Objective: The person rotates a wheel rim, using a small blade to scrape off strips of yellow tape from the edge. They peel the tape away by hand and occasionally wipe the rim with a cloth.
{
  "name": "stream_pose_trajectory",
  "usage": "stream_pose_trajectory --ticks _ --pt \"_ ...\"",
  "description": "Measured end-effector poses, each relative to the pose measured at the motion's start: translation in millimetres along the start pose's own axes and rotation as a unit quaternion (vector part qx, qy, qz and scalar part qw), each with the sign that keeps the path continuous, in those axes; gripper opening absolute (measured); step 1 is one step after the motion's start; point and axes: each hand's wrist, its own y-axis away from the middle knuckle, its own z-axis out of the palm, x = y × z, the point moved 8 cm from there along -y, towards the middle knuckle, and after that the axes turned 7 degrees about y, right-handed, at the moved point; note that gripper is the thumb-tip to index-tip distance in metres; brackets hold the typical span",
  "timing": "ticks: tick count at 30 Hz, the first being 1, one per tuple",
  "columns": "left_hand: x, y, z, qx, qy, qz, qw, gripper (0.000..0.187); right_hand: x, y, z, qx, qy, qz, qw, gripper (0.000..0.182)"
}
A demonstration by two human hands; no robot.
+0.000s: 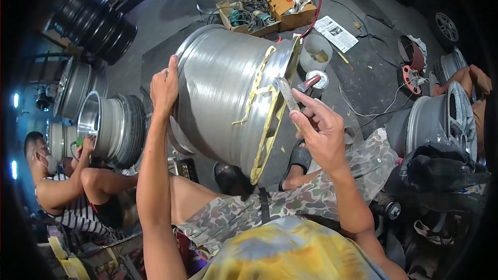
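A large bare-metal wheel rim [218, 83] lies on its side in front of my legs. Yellow masking tape [264, 150] covers its right edge, and a loose tape strip [257, 91] hangs over the barrel. My left hand [164, 88] grips the rim's left edge, its fingers partly hidden. Between thumb and fingers, my right hand [324, 129] pinches a flat grey strip [286, 94], blade-like in shape, close to the taped edge. Just beyond that hand, a red-handled brush [309, 83] overlaps a small can [320, 80].
Behind stand a white bucket [315, 54], a newspaper sheet [336, 34] and a box of cables and tools [251, 15]. At left a person [62, 192] sits by another wheel [101, 124]. More wheels [428, 124] and a second person's arm [461, 80] are at right. Cables [363, 114] cross the floor.
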Motion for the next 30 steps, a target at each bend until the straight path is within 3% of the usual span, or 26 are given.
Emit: stream_pose_trajectory --ticks 6,9,11,12,13,15,19,30 --pt "-2.0 2.0 -0.6 0.011 0.029 0.007 0.999 0.086 -8.9 -7.2 9.2 -0.027 0.013 -0.028 0.999 0.037" --pt "-2.4 -1.9 2.6 -0.008 0.038 -0.003 0.999 0.086 -16.2 -19.5 28.2 -0.069 -0.015 -0.078 0.995 0.037" --pt "-0.3 -5.1 3.0 -0.015 0.039 0.008 0.999 0.085 -25.1 -23.0 28.3 -0.054 0.044 -0.154 0.986 0.037" --pt "-0.6 -7.7 2.0 -0.013 0.041 0.005 0.999 0.085 -25.1 -19.3 22.1 -0.049 -0.009 -0.087 0.995 0.037" --pt "0.1 -9.8 1.7 -0.014 0.025 0.005 1.000 0.085 -27.9 -14.8 18.0 -0.055 -0.006 -0.088 0.995 0.037" --pt "-0.6 -7.0 4.8 -0.020 0.011 0.000 1.000 0.085 -14.5 -5.3 -10.9 0.027 -0.021 -0.018 0.999 0.036" --pt "3.8 -10.8 6.8 -0.017 0.032 -0.001 0.999 0.086 6.3 19.0 -3.6 -0.005 -0.024 -0.019 1.000 0.039" --pt "-11.9 -15.7 9.3 -0.012 0.053 0.008 0.999 0.087 -13.9 12.7 24.4 -0.020 0.063 -0.135 0.989 0.043"
